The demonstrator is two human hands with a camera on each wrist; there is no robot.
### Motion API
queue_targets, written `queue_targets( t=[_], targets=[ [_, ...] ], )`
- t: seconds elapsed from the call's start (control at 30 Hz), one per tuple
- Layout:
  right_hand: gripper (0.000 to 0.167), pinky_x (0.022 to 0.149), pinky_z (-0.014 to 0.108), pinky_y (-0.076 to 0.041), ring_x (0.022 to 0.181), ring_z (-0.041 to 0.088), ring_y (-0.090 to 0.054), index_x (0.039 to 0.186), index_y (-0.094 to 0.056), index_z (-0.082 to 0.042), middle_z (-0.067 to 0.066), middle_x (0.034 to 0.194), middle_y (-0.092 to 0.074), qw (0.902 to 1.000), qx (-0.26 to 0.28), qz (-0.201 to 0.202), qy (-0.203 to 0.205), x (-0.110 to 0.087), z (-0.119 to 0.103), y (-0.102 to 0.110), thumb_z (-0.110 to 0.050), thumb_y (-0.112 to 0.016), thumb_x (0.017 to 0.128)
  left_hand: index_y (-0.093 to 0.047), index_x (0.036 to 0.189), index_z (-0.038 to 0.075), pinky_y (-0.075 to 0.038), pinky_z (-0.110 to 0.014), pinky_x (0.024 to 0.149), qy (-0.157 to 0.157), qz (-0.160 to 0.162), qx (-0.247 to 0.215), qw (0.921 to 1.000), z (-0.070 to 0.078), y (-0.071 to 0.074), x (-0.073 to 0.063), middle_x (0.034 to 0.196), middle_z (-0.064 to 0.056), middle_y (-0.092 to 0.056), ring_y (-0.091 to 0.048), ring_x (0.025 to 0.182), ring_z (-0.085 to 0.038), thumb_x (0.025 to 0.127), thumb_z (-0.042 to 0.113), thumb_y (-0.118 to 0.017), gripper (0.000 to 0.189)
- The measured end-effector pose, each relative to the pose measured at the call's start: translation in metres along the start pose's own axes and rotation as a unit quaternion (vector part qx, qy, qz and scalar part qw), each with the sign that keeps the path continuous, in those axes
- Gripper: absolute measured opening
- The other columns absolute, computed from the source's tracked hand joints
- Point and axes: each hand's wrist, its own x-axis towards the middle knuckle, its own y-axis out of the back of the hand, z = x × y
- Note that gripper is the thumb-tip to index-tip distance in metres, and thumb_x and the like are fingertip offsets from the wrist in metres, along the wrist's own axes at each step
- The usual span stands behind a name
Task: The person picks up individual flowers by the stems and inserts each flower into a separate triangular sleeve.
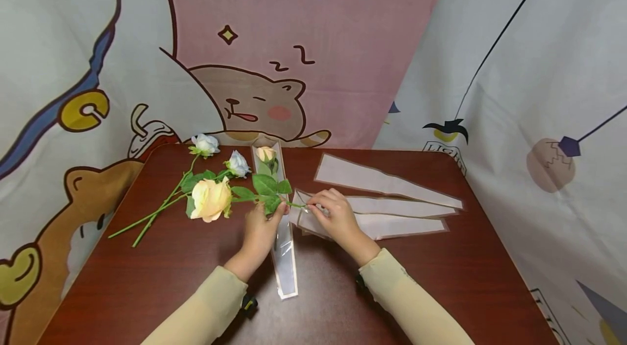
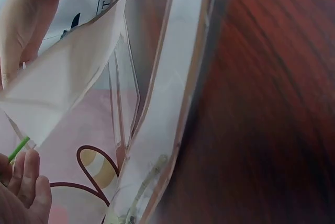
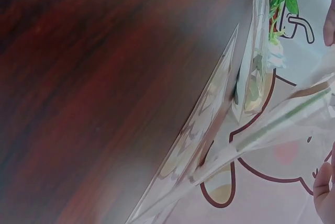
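The left hand [image 1: 264, 222] grips the yellow rose [image 1: 211, 199] by its stem [image 1: 296, 204], left of centre above the table [image 1: 416, 285]; the right hand [image 1: 338, 214] seems to pinch the clear sleeve [image 2: 63, 93], contact partly hidden. Likely light, petals soft, stem stiffer: best held there.

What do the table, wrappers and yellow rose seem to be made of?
Table: wood or wood-look laminate; reddish-brown streaky grain, soft sheen.
Wrappers: likely thin plastic film, glossy; creases catch glints.
Yellow rose: possibly fabric, matte, given its soft-looking petals; real petals can't be ruled out.
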Motion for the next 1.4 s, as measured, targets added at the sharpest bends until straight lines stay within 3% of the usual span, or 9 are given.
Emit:
queue_targets(
  t=[0.23,0.43,0.53,0.77,0.97,1.13,1.27,1.33,1.4],
  targets=[
    [0.004,0.070,0.028,-0.045,0.078,0.013,-0.057,0.085,-0.073,-0.011,-0.003,0.085,-0.069,0.9999,0.001,0.012,0.003,-0.0001,0.0020,-0.0003,-0.013,-0.073,0.082,-0.064,0.074,0.004,-0.045,-0.034,0.056,-0.054,0.015,0.028,0.9981,-0.0032,-0.0002,-0.0002,0.069,-0.011,-0.063,-0.053,0.062,-0.021,0.083,0.024,-0.072,0.024],
    [0.004,0.069,0.027,-0.045,0.074,0.012,-0.055,0.085,-0.073,-0.012,-0.003,0.084,-0.069,1.0000,0.007,0.005,-0.001,0.0014,-0.0017,-0.0015,-0.015,-0.072,0.084,-0.067,0.069,0.006,-0.041,-0.027,0.052,-0.090,0.005,0.023,0.9956,-0.0035,-0.0040,0.0008,0.065,-0.007,-0.061,-0.045,0.058,-0.014,0.081,0.019,-0.074,0.019],
    [0.004,0.070,0.026,-0.045,0.074,0.012,-0.055,0.085,-0.072,-0.012,-0.003,0.085,-0.070,1.0000,0.006,0.003,0.002,0.0023,-0.0038,-0.0025,-0.015,-0.072,0.083,-0.069,0.073,0.005,-0.046,-0.029,0.055,-0.098,0.002,0.020,0.9950,-0.0033,-0.0066,0.0006,0.069,-0.008,-0.065,-0.053,0.061,-0.016,0.080,0.017,-0.075,0.015],
    [0.006,0.069,0.026,-0.045,0.073,0.012,-0.055,0.085,-0.071,-0.012,-0.003,0.084,-0.068,0.9998,-0.002,0.013,0.016,0.0041,-0.0041,-0.0037,-0.011,-0.074,0.080,-0.071,0.089,0.001,-0.052,-0.045,0.076,-0.054,-0.029,0.038,0.9974,0.0008,-0.0054,-0.0017,0.087,-0.017,-0.071,-0.065,0.083,-0.033,0.078,0.019,-0.077,0.021],
    [0.004,0.068,0.025,-0.045,0.073,0.011,-0.055,0.086,-0.072,-0.011,-0.003,0.084,-0.069,0.9999,0.001,0.010,0.011,0.0028,-0.0014,-0.0042,-0.014,-0.072,0.083,-0.068,0.097,-0.001,-0.051,-0.047,0.086,-0.025,-0.069,0.015,0.9972,0.0045,-0.0037,-0.0018,0.096,-0.019,-0.069,-0.064,0.091,-0.033,0.080,0.016,-0.074,0.026],
    [0.004,0.069,0.025,-0.045,0.076,0.011,-0.055,0.086,-0.072,-0.012,-0.004,0.085,-0.069,0.9999,0.003,0.009,0.011,0.0025,0.0006,-0.0042,-0.012,-0.073,0.082,-0.068,0.090,-0.004,-0.052,-0.046,0.081,-0.123,-0.044,0.031,0.9909,0.0004,-0.0060,-0.0009,0.088,-0.021,-0.068,-0.065,0.087,-0.034,0.079,0.004,-0.072,0.015],
    [0.004,0.070,0.028,-0.045,0.078,0.013,-0.057,0.086,-0.071,-0.011,-0.003,0.085,-0.069,0.9999,0.005,0.011,0.010,0.0020,0.0021,-0.0038,-0.012,-0.073,0.082,-0.063,0.087,-0.008,-0.054,-0.045,0.075,-0.237,0.005,0.021,0.9712,-0.0022,-0.0086,0.0025,0.081,-0.021,-0.065,-0.064,0.080,-0.035,0.075,-0.008,-0.069,0.013],
    [0.004,0.069,0.028,-0.045,0.078,0.014,-0.058,0.086,-0.071,-0.010,-0.002,0.085,-0.069,0.9999,0.007,0.011,0.010,0.0015,0.0028,-0.0037,-0.012,-0.073,0.082,-0.060,0.090,-0.009,-0.054,-0.043,0.074,-0.245,-0.007,-0.017,0.9694,-0.0012,-0.0086,0.0034,0.082,-0.020,-0.064,-0.062,0.079,-0.033,0.076,-0.013,-0.065,0.016],
    [0.005,0.069,0.028,-0.046,0.078,0.014,-0.058,0.086,-0.071,-0.010,-0.002,0.085,-0.069,0.9999,0.008,0.010,0.009,0.0012,0.0030,-0.0032,-0.012,-0.073,0.082,-0.056,0.095,-0.005,-0.052,-0.037,0.073,-0.206,-0.036,-0.044,0.9769,-0.0003,-0.0074,0.0022,0.083,-0.015,-0.061,-0.058,0.078,-0.027,0.078,-0.013,-0.058,0.019]
  ],
)
